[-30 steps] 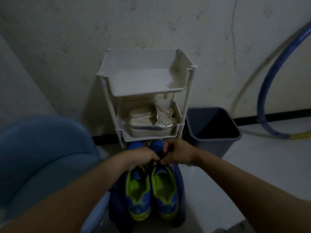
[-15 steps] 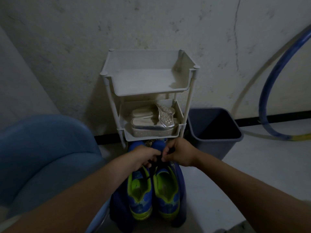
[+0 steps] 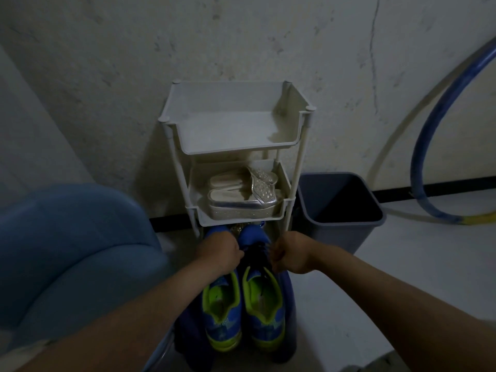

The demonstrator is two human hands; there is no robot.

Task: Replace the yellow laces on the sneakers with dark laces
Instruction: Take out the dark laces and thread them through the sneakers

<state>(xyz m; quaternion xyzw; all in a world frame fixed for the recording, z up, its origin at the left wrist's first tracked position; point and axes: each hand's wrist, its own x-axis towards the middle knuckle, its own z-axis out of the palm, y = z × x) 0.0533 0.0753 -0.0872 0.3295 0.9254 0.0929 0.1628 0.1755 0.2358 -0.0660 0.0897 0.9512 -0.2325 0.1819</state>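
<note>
**Head view: both hands held a dark lace over the sneakers**

Head view showed the left hand and right hand apart from each other, both with fingers curled in. Each pinched part of a dark lace that ran between them. In the dim light the lace ends could not be made out.

The hands were above the front of the sneakers, a blue pair with yellow-green linings. The pair stood side by side, heels toward the camera and toes under a rack. The lace lay over the right shoe of the pair, and the left hand covered the front of the other. Dark blue fabric lay beneath the pair.

The rack was white and tiered and stood against the wall. A pair of silver sandals sat on its middle shelf. A grey bin stood just beside the rack on the right. A blue chair was on the left, and a blue hoop leaned on the wall at far right.
</note>
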